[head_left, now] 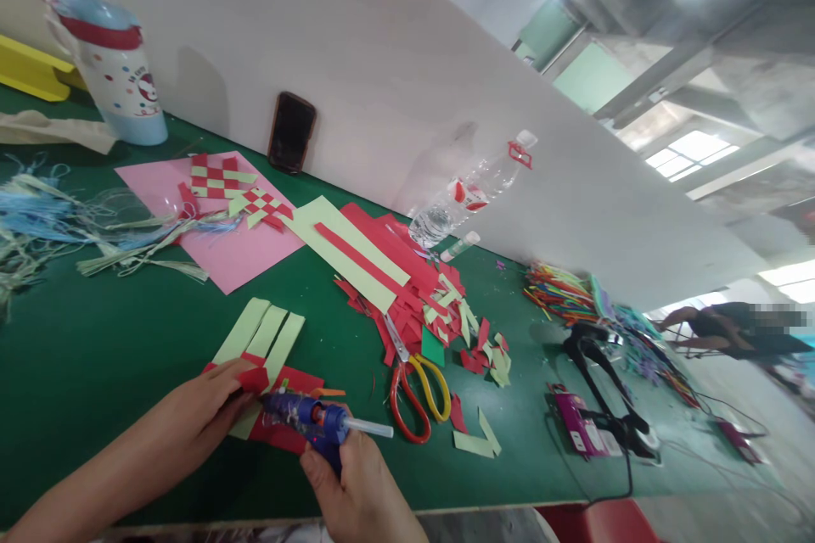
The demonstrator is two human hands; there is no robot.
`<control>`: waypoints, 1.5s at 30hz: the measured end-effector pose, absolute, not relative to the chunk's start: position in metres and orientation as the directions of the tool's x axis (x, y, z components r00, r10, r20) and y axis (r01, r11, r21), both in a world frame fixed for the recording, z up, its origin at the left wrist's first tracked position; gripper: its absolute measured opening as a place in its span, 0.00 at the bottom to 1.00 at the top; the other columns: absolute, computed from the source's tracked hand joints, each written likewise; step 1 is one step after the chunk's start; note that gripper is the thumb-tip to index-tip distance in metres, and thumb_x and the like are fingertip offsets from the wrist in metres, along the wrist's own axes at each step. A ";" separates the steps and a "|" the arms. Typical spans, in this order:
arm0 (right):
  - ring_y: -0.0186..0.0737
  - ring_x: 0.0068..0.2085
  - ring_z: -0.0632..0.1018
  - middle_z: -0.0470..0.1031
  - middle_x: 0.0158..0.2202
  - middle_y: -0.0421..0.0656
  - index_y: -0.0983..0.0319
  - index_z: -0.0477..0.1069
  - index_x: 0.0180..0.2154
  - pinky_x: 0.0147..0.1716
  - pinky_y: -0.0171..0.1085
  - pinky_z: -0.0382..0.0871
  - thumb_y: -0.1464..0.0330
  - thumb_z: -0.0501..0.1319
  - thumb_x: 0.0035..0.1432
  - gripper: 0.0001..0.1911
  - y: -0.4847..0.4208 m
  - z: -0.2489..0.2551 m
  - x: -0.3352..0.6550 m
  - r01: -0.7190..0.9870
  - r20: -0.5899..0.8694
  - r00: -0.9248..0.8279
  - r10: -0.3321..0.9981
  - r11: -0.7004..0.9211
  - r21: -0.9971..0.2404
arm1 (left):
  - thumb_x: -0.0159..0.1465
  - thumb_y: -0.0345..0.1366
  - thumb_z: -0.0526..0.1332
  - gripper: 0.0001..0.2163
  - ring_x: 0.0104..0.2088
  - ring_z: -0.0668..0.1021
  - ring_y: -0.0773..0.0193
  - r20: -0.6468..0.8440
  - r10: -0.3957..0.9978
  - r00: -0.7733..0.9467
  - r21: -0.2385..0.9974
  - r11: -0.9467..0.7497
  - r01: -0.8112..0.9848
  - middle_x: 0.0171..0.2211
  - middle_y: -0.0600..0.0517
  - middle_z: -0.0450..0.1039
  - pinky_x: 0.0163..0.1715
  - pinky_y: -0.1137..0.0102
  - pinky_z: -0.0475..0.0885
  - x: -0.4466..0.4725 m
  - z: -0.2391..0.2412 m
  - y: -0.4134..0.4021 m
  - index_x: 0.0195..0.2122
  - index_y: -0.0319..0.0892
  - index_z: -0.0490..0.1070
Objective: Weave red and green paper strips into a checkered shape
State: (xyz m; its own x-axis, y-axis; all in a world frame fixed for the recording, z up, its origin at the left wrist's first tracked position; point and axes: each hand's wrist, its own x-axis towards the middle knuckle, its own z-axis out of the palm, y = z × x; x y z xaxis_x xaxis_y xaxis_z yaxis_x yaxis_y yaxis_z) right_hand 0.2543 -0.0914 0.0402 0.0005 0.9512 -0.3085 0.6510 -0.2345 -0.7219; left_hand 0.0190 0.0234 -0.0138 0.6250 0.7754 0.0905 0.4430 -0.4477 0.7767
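Note:
My right hand (360,484) is wrapped round the grip of a blue hot glue gun (311,420), with a clear glue stick (373,428) poking out of its back. The gun's nozzle points left, at a piece of woven paper strips. In that weave, pale green strips (258,331) cross red strips (286,433). My left hand (220,399) pinches a red paper strip (253,380) at the weave, close to the nozzle; its fingertips are partly hidden. Scissors (417,394) with red and yellow handles lie to the right of the gun.
Red and green paper scraps (446,305) spread behind the scissors. Pink paper (235,259) carries small woven pieces. A plastic bottle (464,199), a phone (292,133) and a tumbler (120,68) stand by the wall. A black headset-like strap (604,382) lies right, and another person sits far right.

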 end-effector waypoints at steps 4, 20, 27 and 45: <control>0.56 0.59 0.78 0.77 0.58 0.55 0.64 0.71 0.62 0.61 0.49 0.71 0.66 0.59 0.67 0.24 -0.085 0.052 0.251 0.657 -0.320 -0.020 0.947 -0.229 -0.718 | 0.72 0.36 0.49 0.14 0.44 0.84 0.60 0.087 0.766 0.637 0.776 -0.453 0.439 0.44 0.51 0.83 0.43 0.72 0.78 0.018 -0.014 0.024 0.44 0.49 0.76; 0.53 0.54 0.81 0.81 0.53 0.52 0.61 0.75 0.56 0.57 0.46 0.74 0.63 0.63 0.66 0.19 -0.098 0.030 0.262 0.625 -0.275 0.023 0.961 -0.228 -0.746 | 0.74 0.39 0.49 0.15 0.43 0.83 0.60 0.045 0.770 0.637 0.789 -0.419 0.450 0.44 0.50 0.82 0.44 0.70 0.77 0.018 -0.017 0.024 0.44 0.48 0.76; 0.43 0.33 0.78 0.77 0.34 0.45 0.62 0.77 0.44 0.34 0.38 0.75 0.46 0.59 0.67 0.25 -0.109 0.033 0.290 0.446 -0.247 0.266 0.932 -0.346 -0.826 | 0.69 0.43 0.58 0.09 0.32 0.81 0.63 -0.073 0.773 0.631 0.764 -0.363 0.533 0.38 0.53 0.81 0.31 0.73 0.75 0.018 -0.007 0.021 0.44 0.49 0.76; 0.36 0.25 0.69 0.66 0.23 0.36 0.61 0.73 0.39 0.27 0.35 0.68 0.39 0.60 0.62 0.31 -0.121 0.055 0.306 0.252 -0.251 0.423 0.871 -0.380 -0.890 | 0.71 0.33 0.50 0.19 0.50 0.84 0.56 0.190 0.701 0.688 0.488 -0.675 0.553 0.51 0.51 0.83 0.47 0.68 0.80 0.008 -0.026 0.009 0.52 0.52 0.79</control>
State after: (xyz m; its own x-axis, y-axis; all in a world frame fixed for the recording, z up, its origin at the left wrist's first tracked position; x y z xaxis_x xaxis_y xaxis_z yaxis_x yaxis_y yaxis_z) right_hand 0.3060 -0.1215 0.0546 0.4232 0.8705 -0.2512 0.2524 -0.3795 -0.8901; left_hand 0.0081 0.0088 -0.0258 0.6875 0.7010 0.1896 0.5533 -0.6748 0.4884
